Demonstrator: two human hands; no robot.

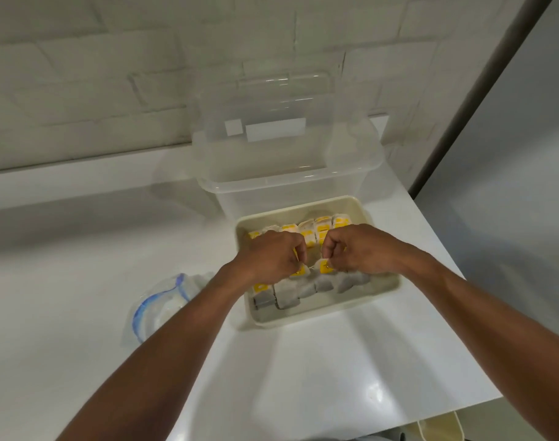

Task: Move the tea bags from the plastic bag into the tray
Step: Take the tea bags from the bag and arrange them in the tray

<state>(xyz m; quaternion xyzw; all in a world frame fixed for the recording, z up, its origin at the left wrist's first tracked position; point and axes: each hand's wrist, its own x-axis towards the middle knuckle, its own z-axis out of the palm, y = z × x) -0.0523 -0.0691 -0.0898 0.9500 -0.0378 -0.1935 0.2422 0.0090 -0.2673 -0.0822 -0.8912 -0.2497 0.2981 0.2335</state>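
Yellow-tagged tea bags (323,268) are sitting right under my fingers, inside the tray (387,288). I'm pinching their tags, left hand (273,256) and right hand (354,248) equally near, string running across between them.

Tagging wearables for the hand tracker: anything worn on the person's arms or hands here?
Nothing worn that shows. The left hand and right hand are bare: no gloves, rings or tape visible. Both forearms are bare from wrist to the frame edge, with no sleeve, watch or band in view. Finger detail is slightly blurred.
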